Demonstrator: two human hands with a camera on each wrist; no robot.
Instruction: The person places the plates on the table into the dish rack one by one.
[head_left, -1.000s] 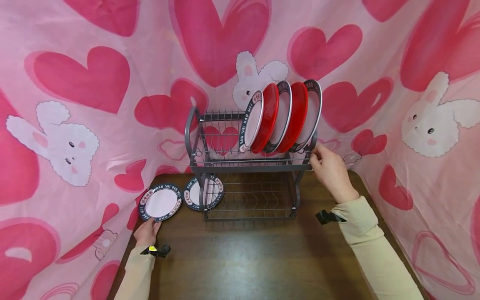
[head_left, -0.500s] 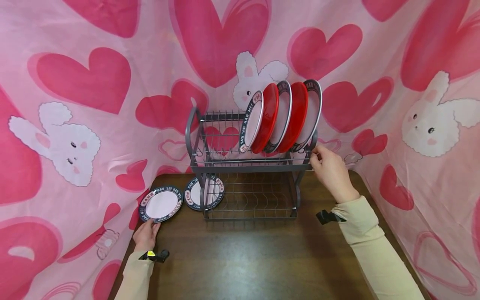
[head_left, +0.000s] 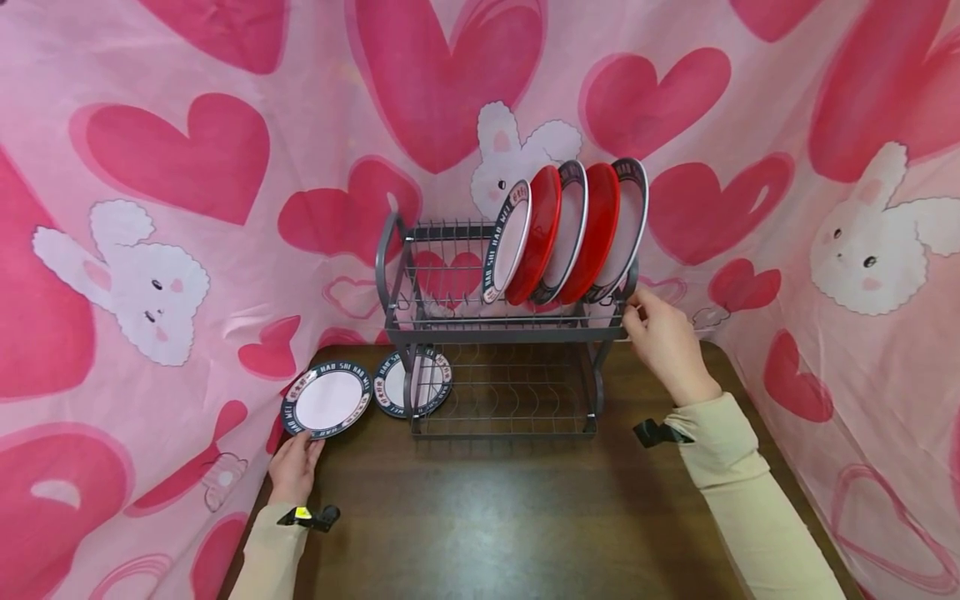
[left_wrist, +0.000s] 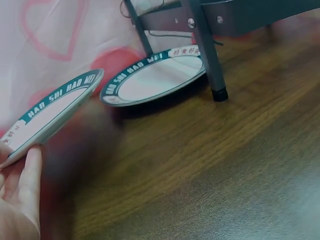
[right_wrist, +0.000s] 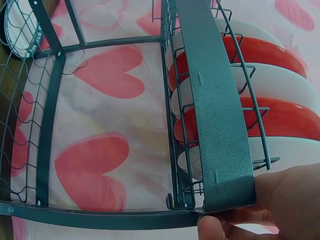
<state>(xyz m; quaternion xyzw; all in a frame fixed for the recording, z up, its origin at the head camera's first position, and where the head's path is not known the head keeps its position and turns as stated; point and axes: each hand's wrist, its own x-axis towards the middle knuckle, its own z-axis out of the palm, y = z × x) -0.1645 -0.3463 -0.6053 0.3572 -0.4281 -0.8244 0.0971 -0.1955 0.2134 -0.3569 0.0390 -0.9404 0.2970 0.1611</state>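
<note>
My left hand [head_left: 294, 468] pinches the near rim of a white plate with a dark lettered border [head_left: 327, 402], thumb on top and fingers beneath. In the left wrist view that plate is tilted and raised off the table. A second plate of the same pattern [head_left: 393, 385] lies on the table beside the dish rack [head_left: 502, 336], partly behind its left leg. At the rack's upper right front corner, my right hand [head_left: 666, 346] grips the frame. Standing on edge in the upper tier are lettered white plates [head_left: 508, 243] alternating with red plates [head_left: 592, 233].
The rack's lower wire tier [head_left: 502, 387] sits just above the brown wooden table [head_left: 480, 508]. Pink cloth with hearts and rabbits [head_left: 315, 75] hangs around the back and both sides. Slots in the upper tier's left half show bare wires.
The plate in my left hand has risen slightly and tilted. My right hand keeps its grip on the rack corner. The whole head view has shifted a little.
</note>
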